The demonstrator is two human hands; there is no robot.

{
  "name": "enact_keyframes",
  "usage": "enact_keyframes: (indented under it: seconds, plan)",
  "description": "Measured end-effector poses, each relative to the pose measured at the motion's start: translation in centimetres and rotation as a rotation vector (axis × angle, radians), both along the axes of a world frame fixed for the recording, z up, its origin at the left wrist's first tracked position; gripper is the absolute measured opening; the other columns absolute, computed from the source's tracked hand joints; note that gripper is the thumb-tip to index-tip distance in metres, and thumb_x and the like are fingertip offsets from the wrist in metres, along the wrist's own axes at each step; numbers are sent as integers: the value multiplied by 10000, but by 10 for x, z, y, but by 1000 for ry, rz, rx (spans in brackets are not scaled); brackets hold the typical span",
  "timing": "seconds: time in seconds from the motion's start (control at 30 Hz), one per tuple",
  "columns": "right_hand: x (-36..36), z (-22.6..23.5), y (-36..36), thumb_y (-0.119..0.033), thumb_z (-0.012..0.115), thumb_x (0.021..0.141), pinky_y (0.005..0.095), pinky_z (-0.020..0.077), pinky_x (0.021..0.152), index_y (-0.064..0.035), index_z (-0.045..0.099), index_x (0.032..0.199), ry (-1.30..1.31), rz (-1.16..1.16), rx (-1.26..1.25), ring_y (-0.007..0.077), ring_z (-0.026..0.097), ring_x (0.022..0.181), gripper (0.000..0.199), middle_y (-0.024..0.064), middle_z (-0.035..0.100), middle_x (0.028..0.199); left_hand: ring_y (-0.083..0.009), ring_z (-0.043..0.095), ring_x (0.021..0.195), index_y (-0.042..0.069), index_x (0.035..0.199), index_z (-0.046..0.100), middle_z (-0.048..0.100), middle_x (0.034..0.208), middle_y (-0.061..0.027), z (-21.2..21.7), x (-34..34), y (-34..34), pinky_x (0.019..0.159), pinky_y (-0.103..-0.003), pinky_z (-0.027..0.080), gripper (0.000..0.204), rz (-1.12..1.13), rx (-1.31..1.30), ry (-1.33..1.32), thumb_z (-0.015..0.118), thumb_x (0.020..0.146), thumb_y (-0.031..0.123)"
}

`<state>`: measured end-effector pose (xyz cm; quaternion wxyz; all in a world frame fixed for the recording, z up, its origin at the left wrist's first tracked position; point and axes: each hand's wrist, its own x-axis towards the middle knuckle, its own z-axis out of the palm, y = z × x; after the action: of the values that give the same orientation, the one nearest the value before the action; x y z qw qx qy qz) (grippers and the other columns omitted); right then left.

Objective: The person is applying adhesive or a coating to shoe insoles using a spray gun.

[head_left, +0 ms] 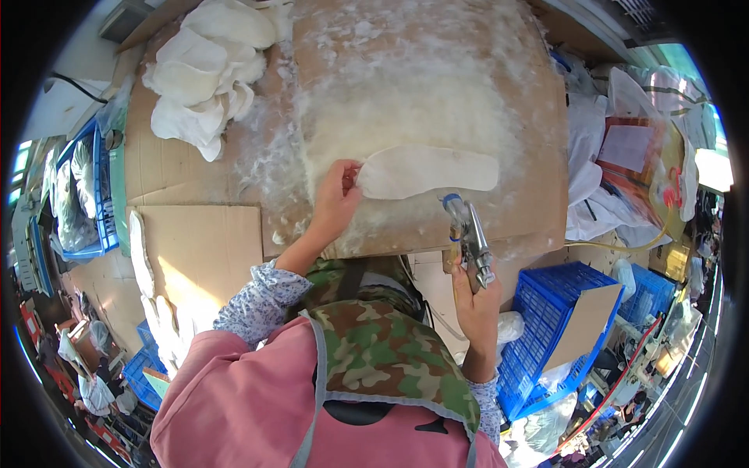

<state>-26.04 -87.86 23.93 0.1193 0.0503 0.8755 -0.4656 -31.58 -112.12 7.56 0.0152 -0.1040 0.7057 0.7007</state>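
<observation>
A white insole-shaped piece (427,171) lies flat on a cardboard work board (538,117) that is crusted with white dried residue. My left hand (336,200) pinches the heel end of that piece with thumb and fingers. My right hand (473,296) grips a metal spray gun (469,239), its blue-tipped nozzle pointing up toward the piece and a little below its middle. A yellowish hose runs off to the right from the gun.
A heap of white insole pieces (204,72) lies at the back left of the board. More white pieces (152,288) line a lower cardboard sheet on the left. Blue plastic crates stand at the lower right (558,312) and at the left (92,195).
</observation>
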Motion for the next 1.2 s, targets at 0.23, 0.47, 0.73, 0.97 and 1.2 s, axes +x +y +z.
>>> enact_keyframes:
  seconds: [0.23,0.47,0.73,0.97,1.2]
  plan:
    - [0,-7,17,-64,582,896,304,471,691,-13,517,1133,-4,-77,28,182,585,716,252,88,611,797,-103,532,804,10,1138,492,567,964,-49,11,-1,2,718,-231,445,372,-5,9,-19,501,789,-116]
    - [-2,-10,36,-92,576,904,315,458,638,-10,518,1057,16,-117,73,196,571,674,183,97,587,756,-94,544,834,1,1140,490,571,978,-39,19,-3,4,754,-218,438,351,3,51,-67,474,809,-117]
    - [-5,-11,52,-122,573,907,332,458,626,5,536,1063,116,-226,134,217,580,666,204,127,607,762,-101,541,839,3,1146,490,565,987,-42,24,-2,7,776,-229,439,361,3,72,-59,485,803,-111]
    - [-1,-12,56,-124,573,908,343,458,635,1,527,1066,123,-210,141,230,580,669,207,136,596,759,-101,536,842,1,1147,492,564,990,-44,20,0,4,778,-230,442,360,-9,25,-44,492,804,-105]
    - [3,-15,44,-106,574,904,343,463,646,-5,516,1054,30,-140,53,234,573,672,190,130,595,766,-110,554,844,-8,1136,510,589,990,-59,24,-3,10,779,-239,456,340,13,28,-61,506,805,-87]
